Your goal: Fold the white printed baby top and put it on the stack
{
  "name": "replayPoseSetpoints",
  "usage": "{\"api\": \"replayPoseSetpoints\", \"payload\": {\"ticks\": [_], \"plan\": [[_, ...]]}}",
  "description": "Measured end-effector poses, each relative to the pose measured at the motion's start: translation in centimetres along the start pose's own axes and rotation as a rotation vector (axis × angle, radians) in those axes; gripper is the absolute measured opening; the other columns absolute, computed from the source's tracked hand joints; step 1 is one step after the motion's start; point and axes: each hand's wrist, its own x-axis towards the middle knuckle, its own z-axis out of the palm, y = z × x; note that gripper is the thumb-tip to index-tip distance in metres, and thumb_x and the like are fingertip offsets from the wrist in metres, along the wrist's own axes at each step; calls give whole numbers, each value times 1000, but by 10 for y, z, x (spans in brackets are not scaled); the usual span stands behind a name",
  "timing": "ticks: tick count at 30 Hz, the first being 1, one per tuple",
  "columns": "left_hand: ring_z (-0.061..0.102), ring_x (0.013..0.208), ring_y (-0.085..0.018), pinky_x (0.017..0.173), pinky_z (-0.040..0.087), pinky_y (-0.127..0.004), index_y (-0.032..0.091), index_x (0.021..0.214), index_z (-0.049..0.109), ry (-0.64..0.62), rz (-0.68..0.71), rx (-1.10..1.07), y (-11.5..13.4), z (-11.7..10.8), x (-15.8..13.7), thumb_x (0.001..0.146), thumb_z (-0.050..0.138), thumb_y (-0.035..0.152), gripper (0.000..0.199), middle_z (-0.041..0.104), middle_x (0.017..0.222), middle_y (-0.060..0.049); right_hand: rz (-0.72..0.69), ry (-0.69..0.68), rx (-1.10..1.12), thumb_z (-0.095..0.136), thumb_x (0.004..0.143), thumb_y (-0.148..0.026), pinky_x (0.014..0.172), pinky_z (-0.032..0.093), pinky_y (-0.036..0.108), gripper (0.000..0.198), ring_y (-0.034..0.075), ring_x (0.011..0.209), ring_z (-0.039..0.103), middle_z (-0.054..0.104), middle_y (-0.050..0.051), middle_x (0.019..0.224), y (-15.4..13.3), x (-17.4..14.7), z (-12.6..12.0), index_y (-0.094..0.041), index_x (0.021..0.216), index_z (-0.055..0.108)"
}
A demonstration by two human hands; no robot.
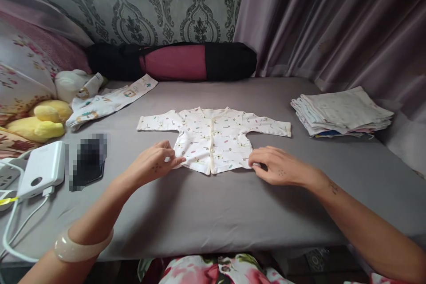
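A white baby shirt (213,140) with a small print and cream trim lies spread flat, front up, its sleeves stretched out to both sides. At its lower left corner, my left hand (156,159) has the hem edge pinched between thumb and fingers. The lower right corner is gripped by my right hand (278,164), with the fingers curled and the thumb underneath. Part of the hem is hidden behind my fingers at each side.
A stack of folded clothes (344,111) is at the right. Printed baby pants (113,100) lie at the left, near yellow plush toys (49,120). A white power bank (43,168) with cables and a blurred dark phone (88,162) are nearer. A long bolster (173,61) lines the wall.
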Motion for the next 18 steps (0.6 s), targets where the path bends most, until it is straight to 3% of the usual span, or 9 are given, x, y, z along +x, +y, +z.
{"api": "replayPoseSetpoints", "payload": {"ticks": [3,5,8,12,15,18], "plan": [[57,80,-19,72,44,-31,19,76,63,100,109,14,7,3,16,99,39,47,43,59,86,-7,55,69,40,39,96,-20,85,46,36,29,21,87,63,71,6,92,-2,14,3,-20,93,68],[59,96,-22,84,47,-36,19,97,63,144,199,-6,12,11,34,101,35,39,35,63,102,-10,32,169,54,34,98,-23,99,44,38,35,23,112,60,68,11,117,-2,31,14,-18,112,65],[47,130,-27,104,42,-44,15,125,53,130,273,-15,14,30,65,101,30,33,38,53,137,-17,98,186,21,32,100,-31,118,27,44,48,25,145,31,41,15,153,-4,61,37,-13,141,48],[25,148,-31,118,24,-52,13,145,38,85,123,55,9,55,95,101,29,45,55,34,156,-20,257,95,-2,26,101,-45,123,12,46,64,26,152,9,16,15,164,-7,86,59,-10,154,28],[19,149,-34,119,17,-54,14,150,33,51,3,117,5,66,100,100,25,53,64,27,160,-19,300,87,-23,22,101,-51,123,8,49,68,29,152,6,12,15,164,-6,89,66,-11,155,26],[18,150,-35,119,15,-55,16,152,33,56,-31,160,4,70,97,100,22,55,66,26,161,-17,293,95,-37,21,101,-55,122,7,50,69,30,152,6,12,15,164,-5,87,68,-12,155,27]]}}
